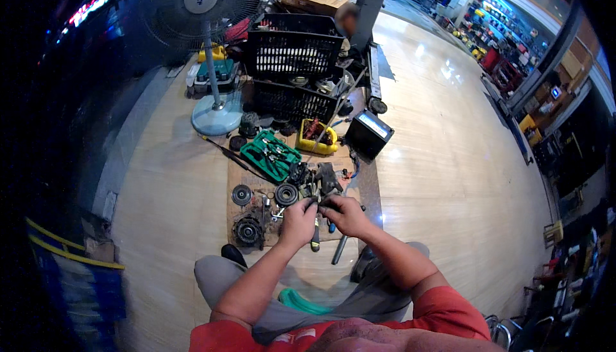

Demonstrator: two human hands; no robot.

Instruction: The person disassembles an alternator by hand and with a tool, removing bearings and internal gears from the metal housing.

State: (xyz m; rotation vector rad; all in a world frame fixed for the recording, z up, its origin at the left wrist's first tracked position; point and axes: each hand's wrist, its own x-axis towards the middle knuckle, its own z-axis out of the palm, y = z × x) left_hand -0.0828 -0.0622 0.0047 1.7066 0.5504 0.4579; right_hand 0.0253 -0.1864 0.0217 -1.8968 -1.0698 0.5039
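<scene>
Above the cardboard mat, my left hand [298, 222] and my right hand [344, 215] meet with fingers closed in a pinch. What they hold between the fingertips is small, dark and too unclear to name. A tool with a yellow-and-black handle [315, 239] lies just below them, pointing toward me. Left of my left hand sits a round dark pulley-like part [286, 194]. Farther left are a smaller ringed disc [242, 195] and a round finned metal housing [248, 231]. A grey metal tube [340, 250] lies below my right hand.
Beyond the hands are a green tray of pliers-like tools [271, 155], a yellow container of parts [317, 145] and a black battery [369, 135]. Stacked black crates [295, 54] and a standing fan [218, 105] rise behind. Pale tiled floor [443, 140] stretches right.
</scene>
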